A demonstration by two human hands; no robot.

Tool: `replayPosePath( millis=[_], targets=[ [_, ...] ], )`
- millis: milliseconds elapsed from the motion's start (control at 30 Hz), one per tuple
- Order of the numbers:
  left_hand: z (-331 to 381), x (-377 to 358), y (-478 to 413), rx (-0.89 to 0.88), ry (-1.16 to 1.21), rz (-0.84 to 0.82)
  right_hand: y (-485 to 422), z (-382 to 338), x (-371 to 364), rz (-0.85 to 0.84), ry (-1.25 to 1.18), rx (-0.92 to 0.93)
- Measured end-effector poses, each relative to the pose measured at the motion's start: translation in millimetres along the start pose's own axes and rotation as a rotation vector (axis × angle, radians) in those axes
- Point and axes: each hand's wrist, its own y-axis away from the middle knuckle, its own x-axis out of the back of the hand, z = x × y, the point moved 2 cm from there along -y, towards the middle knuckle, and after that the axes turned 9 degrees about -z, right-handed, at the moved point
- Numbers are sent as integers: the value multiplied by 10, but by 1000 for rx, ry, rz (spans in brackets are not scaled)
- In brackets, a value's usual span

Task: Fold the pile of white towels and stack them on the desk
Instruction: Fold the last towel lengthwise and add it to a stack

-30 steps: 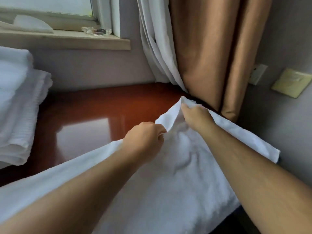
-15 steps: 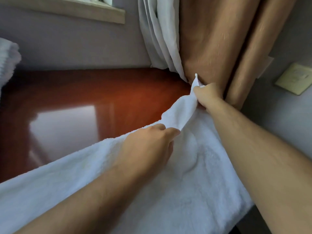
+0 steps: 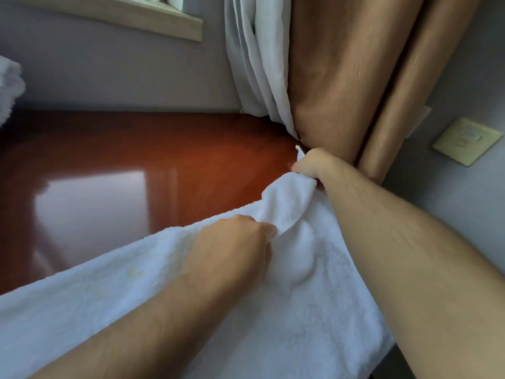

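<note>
A white towel [image 3: 300, 296] lies spread over the near part of the glossy red-brown desk [image 3: 136, 165]. My right hand [image 3: 314, 165] grips the towel's far corner near the desk's back right corner, just under the curtains. My left hand [image 3: 235, 242] pinches the towel's far edge a little nearer to me, and the edge sags between the two hands. At the left edge of the view shows a sliver of the stack of white towels [image 3: 8, 91].
A white sheer curtain [image 3: 257, 64] and a tan curtain [image 3: 341, 77] hang at the desk's back right corner. A window sill [image 3: 136, 15] runs along the wall above. A yellowish wall plate [image 3: 467, 140] is on the right wall.
My right hand has carried the towel corner farther toward the desk's back right corner, apart from my left hand. The view has swung right, so the towel stack has slid almost out of sight.
</note>
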Motion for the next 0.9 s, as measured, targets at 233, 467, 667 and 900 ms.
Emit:
replayPosePath(
  millis=[233, 467, 667, 900],
  targets=[
    [24, 200, 12, -34, 28, 185, 165, 349, 342, 372, -1116, 222],
    [121, 38, 81, -58, -1, -50, 284, 1086, 44, 216, -1287, 29],
    [147, 68, 142, -128, 1, 21, 307, 1396, -51, 504, -1483, -32],
    [163, 83, 143, -199, -90, 9, 308, 1517, -28, 532, -1149, 26]
  ],
)
